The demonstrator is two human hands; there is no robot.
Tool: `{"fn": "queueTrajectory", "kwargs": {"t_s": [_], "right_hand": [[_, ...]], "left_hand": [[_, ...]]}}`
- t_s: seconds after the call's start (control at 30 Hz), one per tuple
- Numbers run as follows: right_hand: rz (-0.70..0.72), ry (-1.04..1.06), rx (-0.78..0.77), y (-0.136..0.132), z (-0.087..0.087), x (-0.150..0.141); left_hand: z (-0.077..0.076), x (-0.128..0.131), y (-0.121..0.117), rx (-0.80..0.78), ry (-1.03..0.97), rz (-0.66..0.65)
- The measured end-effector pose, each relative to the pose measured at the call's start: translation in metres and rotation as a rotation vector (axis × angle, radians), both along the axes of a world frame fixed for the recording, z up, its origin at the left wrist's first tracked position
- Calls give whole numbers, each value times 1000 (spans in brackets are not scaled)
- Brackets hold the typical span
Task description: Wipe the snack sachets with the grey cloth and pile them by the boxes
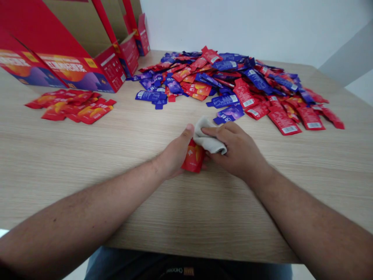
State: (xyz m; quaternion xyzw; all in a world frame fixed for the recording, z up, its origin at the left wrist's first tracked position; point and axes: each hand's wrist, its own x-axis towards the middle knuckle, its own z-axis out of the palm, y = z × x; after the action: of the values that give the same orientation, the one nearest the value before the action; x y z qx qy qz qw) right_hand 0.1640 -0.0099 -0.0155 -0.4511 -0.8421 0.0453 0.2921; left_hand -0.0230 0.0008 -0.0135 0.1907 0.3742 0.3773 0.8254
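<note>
Above the table in front of me, my left hand [177,153] holds a red pouch [193,158] with an orange print, its thumb up along the near side and its other fingers mostly hidden beneath. A folded grey-white cloth [208,138] is in my right hand [236,147], the fingers closed on it. The cloth lies against the upper part of the pouch and covers it. Just beyond my hands, a purple pouch [229,114] lies at the front of a big mixed heap of red and purple pouches [201,83].
Several red pouches [75,105] lie in a small group at the left. Behind them stand open red cartons [72,70] with purple bottoms. A white wall [247,27] rises behind the wooden table [87,155], whose front edge is close to my lap.
</note>
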Motion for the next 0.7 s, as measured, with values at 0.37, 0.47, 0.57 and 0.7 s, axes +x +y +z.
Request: {"fn": "queueTrajectory", "kwargs": {"t_s": [0.37,0.47,0.57,0.7], "right_hand": [[-6,35,51,5,-5,4],[36,13,41,3,-4,3],[87,-16,0,1,-3,2],[-1,50,45,4,-4,4]], "left_hand": [[-5,-2,1,136,89,-112],[-6,-3,2,152,83,-70],[-7,-2,2,159,74,-33],[-8,-3,3,130,92,-134]]}}
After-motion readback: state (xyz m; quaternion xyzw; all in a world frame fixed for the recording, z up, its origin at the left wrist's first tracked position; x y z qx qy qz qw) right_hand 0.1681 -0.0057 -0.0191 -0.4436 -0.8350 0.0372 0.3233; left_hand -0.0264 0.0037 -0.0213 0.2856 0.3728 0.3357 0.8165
